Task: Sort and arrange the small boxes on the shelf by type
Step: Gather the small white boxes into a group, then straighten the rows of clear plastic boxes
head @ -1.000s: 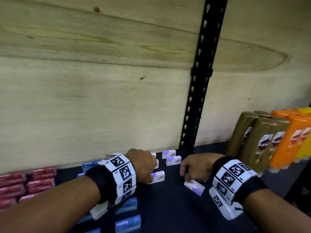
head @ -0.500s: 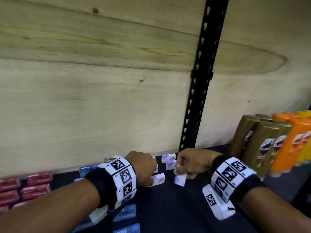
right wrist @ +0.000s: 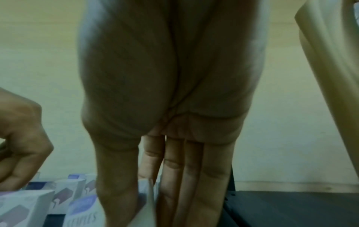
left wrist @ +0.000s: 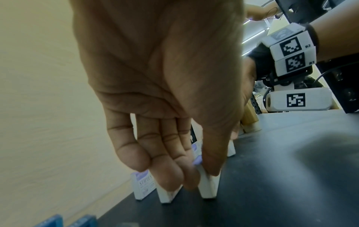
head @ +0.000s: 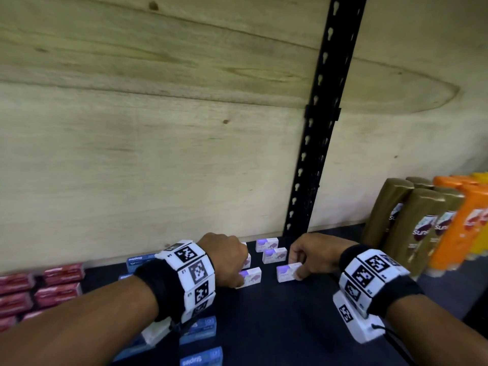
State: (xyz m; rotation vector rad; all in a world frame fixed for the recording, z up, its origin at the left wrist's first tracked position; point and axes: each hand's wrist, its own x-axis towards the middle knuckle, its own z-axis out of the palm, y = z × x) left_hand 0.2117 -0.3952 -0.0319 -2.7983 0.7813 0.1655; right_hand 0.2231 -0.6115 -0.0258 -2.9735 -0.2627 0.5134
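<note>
Head view: right hand (head: pixel 314 256) pinches a white box (head: pixel 288 272); left hand (head: pixel 224 260) pinches another (head: pixel 249 277). Best set each upright, level with its row.

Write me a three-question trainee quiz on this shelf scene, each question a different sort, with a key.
1. True or false: the right hand grips a white-and-purple box standing on the shelf.
2. Multiple choice: what stands at the far right? A) red boxes B) brown and orange bottles C) blue boxes
3. Fill in: the left hand holds a white-and-purple box between its thumb and ____.

Key: 1 true; 2 B; 3 fingers.
</note>
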